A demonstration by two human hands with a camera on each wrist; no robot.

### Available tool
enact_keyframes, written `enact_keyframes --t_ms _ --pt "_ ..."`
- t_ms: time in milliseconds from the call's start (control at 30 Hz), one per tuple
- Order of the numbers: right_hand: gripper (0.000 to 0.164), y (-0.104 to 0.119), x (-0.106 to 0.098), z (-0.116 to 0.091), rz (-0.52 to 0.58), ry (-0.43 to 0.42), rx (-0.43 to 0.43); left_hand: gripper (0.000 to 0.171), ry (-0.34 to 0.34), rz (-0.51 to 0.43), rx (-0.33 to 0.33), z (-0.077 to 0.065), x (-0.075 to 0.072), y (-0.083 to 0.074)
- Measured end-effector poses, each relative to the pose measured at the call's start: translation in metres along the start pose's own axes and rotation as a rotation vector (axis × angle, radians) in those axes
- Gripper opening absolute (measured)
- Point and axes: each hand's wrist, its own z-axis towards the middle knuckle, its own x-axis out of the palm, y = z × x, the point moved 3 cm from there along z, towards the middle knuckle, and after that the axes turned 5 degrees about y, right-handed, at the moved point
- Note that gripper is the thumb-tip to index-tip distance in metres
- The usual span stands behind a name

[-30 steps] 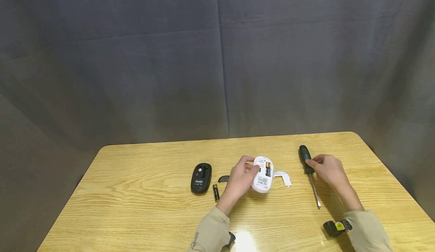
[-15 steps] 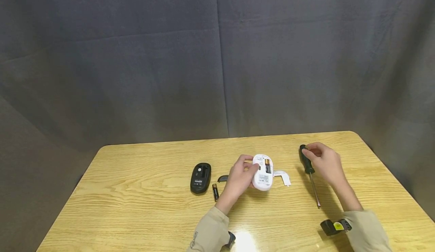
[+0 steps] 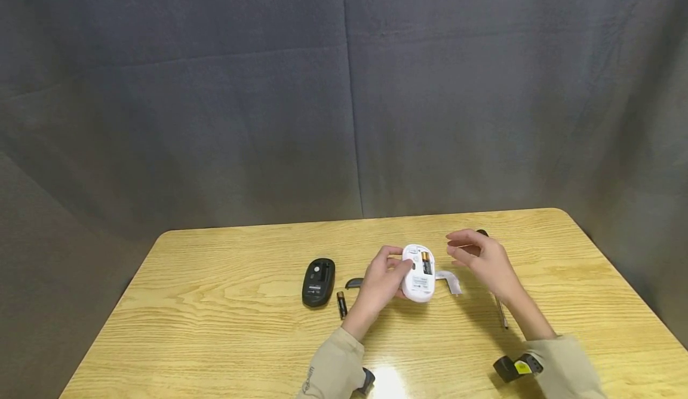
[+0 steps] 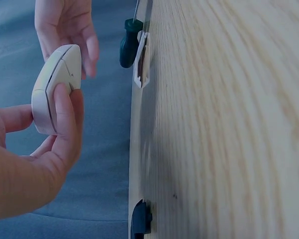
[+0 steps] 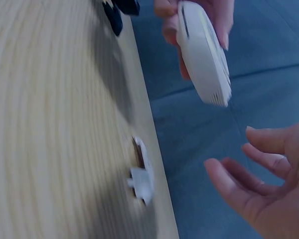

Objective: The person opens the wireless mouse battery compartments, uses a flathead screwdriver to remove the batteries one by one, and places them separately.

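My left hand [image 3: 380,279] grips a white computer mouse [image 3: 417,285] by its side, clear of the table, with its underside toward the head camera. One AA battery [image 3: 427,264] shows in its uncovered battery slot. To the right of the mouse, my right hand [image 3: 484,263] hovers with loosely bent fingers and nothing between them. Below it on the table lies the white battery cover [image 5: 143,184]. A screwdriver with a green handle [image 4: 130,44] rests behind the right hand, which partly hides it in the head view; its metal shaft [image 3: 501,312] shows past the wrist.
Left of the hands, a black mouse [image 3: 318,282] lies upside down with its battery slot uncovered. Near it are a loose AA battery [image 3: 341,305] and a black cover [image 3: 353,283]. A dark curtain [image 3: 242,118] hangs behind the wooden table [image 3: 215,327].
My right hand has let go of the screwdriver handle, lifted off and moved left toward the white mouse. The left hand still holds the mouse in nearly the same spot.
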Motion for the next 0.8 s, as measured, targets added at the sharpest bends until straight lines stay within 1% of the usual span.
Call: enact_keyframes --t_ms 100,233,500,667,800 --pt "0.029 0.002 0.008 0.0 0.017 0.018 -0.025 0.038 0.003 -0.008 -0.011 0.0 0.0 0.0" --pt "0.031 0.006 0.015 -0.001 0.04 0.021 -0.051 0.038 0.005 -0.027 -0.024 0.001 0.0 0.001" --pt "0.028 0.007 0.024 -0.001 0.088 0.03 -0.068 0.038 0.013 -0.075 -0.039 0.001 0.0 0.001" --pt "0.023 0.003 0.029 -0.001 0.093 0.033 -0.062 0.038 -0.004 -0.08 -0.044 0.001 -0.001 0.002" --pt "0.019 0.005 0.033 -0.002 0.095 -0.003 -0.082 0.039 -0.038 -0.071 -0.048 0.001 -0.002 0.002"
